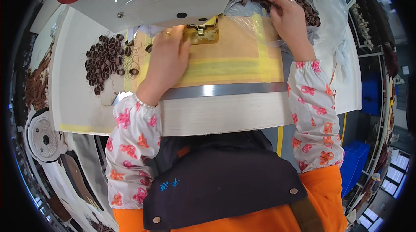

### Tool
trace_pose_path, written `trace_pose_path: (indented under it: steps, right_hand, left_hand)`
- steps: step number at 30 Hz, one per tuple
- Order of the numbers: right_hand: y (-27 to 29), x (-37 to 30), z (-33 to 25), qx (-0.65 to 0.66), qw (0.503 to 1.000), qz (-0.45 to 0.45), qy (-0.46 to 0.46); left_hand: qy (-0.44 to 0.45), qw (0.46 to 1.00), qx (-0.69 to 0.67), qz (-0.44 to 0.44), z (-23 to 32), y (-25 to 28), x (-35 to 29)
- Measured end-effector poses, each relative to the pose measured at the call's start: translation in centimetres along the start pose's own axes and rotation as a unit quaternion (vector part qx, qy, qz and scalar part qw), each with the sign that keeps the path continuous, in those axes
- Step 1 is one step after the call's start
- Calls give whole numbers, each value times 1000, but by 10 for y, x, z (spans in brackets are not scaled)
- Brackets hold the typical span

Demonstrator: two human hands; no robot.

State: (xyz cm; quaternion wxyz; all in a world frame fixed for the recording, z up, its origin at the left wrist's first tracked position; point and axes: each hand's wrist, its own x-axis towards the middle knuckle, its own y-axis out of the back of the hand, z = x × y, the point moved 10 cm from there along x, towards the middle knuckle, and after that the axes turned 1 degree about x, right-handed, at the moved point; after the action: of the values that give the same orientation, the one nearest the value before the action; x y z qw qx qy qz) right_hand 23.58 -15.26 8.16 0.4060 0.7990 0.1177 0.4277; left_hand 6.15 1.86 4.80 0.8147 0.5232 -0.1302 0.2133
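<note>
My left hand [169, 60] lies at the sewing machine [143, 8], just left of its metal presser foot [200, 30]. Its fingertips are blurred and partly hidden by the machine head, so whether they hold anything does not show. At the far right, my right hand [289, 21] reaches to a clear plastic bag [336, 32] filled with small dark-brown rolled loops. Thumb and fingers are closed on a brown loop [271, 1] at the bag's opening. A heap of similar brown loops [104, 60], with loose threads, rests on the table left of my left hand.
Yellow tape strips cover the tan work surface [234, 54] around the presser foot. A metal strip [216, 89] runs along its near side, before the pale table edge [225, 115]. A white fan [45, 138] stands at lower left, and a blue bin [355, 162] at right.
</note>
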Motion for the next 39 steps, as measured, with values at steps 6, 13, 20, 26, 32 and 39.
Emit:
trace_pose_path:
  steps: [6,13,20,26,32,39]
  right_hand:
    - [-25,-9,-14,165,983,-39,-71]
    - [-88,-52,-72,618,706,-185,-292]
    - [-88,-59,-88,575,756,-182,-255]
    - [-70,-56,-107,459,873,-122,-114]
    - [-85,-66,-97,541,780,-196,-247]
    - [-97,-73,-89,587,676,-271,-355]
  left_hand:
    - [75,997,-14,19,-9,-15,7]
    - [181,956,-231,24,-33,-15,-3]
    - [175,910,-356,-120,-19,-32,-2]
    - [148,917,-317,-191,-9,-39,-1]
    - [181,897,-337,-220,-19,-38,-5]
    - [168,875,-424,-159,-18,-36,-4]
